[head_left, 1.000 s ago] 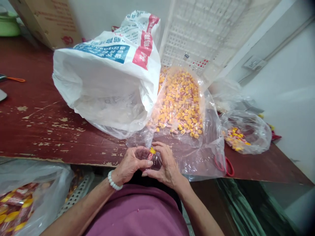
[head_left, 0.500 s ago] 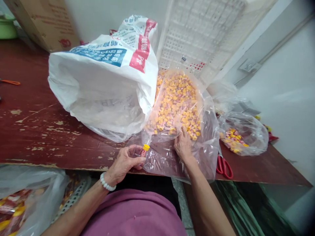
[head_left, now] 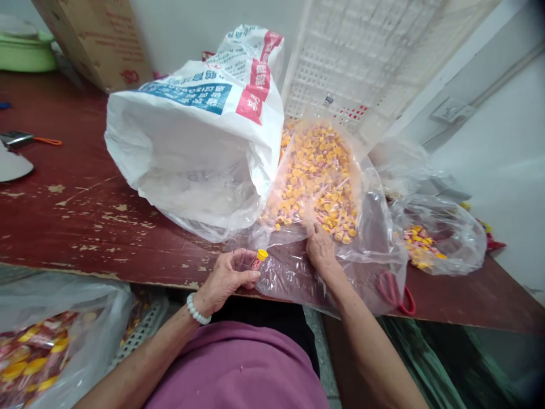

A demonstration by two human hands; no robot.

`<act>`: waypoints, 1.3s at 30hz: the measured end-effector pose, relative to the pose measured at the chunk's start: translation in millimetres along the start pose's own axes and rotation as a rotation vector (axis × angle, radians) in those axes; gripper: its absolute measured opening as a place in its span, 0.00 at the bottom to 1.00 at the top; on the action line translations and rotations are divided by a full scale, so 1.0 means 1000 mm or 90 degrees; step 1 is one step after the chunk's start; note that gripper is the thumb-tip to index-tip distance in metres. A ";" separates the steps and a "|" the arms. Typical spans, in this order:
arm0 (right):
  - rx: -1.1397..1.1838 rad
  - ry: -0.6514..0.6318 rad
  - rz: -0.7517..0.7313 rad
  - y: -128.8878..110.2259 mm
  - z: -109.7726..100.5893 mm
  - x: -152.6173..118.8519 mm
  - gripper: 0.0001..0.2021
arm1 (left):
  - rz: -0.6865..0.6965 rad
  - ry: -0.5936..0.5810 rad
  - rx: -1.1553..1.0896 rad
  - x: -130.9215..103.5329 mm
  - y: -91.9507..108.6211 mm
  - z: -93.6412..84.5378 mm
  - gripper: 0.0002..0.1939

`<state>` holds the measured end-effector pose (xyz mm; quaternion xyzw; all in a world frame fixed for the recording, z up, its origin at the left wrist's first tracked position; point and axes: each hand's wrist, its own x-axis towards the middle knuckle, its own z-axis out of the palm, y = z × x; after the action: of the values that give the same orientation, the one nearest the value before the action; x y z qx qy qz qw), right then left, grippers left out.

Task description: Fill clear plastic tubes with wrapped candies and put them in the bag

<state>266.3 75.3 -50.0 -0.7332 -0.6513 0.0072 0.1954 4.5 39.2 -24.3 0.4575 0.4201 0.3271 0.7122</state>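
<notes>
Fingers of the left hand (head_left: 225,277) pinch a small yellow-capped tube with a red label (head_left: 258,261), near the front edge of the worn dark-red bench (head_left: 85,227). The right hand (head_left: 322,250) reaches at the clear plastic bag (head_left: 289,275) of small yellow-and-pink pieces (head_left: 326,170); I cannot tell whether it grips. Picking there calls for working past loose film, between the printed white sack (head_left: 166,130) and red loop handles (head_left: 411,301).

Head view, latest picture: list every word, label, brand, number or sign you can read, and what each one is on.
None reads surely; unquoted:
White sack: Chinese-style characters on red and blue panels, blurred.
Sack's inside: faint marks, unclear.
Cardboard box: red print and emblem, blurred.
White crate: small dark tag, too small.
Small bottle in left hand: red label, too small.
</notes>
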 end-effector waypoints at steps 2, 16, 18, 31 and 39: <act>0.067 0.013 -0.002 0.006 -0.006 -0.006 0.20 | 0.014 -0.003 0.015 0.000 0.002 0.002 0.20; 0.634 -0.209 0.036 -0.096 -0.069 -0.071 0.11 | 0.163 -0.045 0.329 -0.006 0.002 0.006 0.15; 0.617 -0.192 0.023 -0.095 -0.068 -0.068 0.13 | 0.162 -0.063 0.297 -0.007 0.001 0.007 0.16; 0.229 -0.096 -0.287 -0.109 -0.045 -0.079 0.28 | 0.034 -0.042 0.080 0.001 -0.003 0.012 0.16; 0.236 0.021 -0.092 -0.070 0.009 -0.026 0.14 | 0.015 0.058 0.061 -0.002 0.001 -0.012 0.17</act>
<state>193.4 58.3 -43.6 -0.6361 -0.6864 0.1012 0.3375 -7.0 42.8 -25.7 0.4808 0.4617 0.3356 0.6656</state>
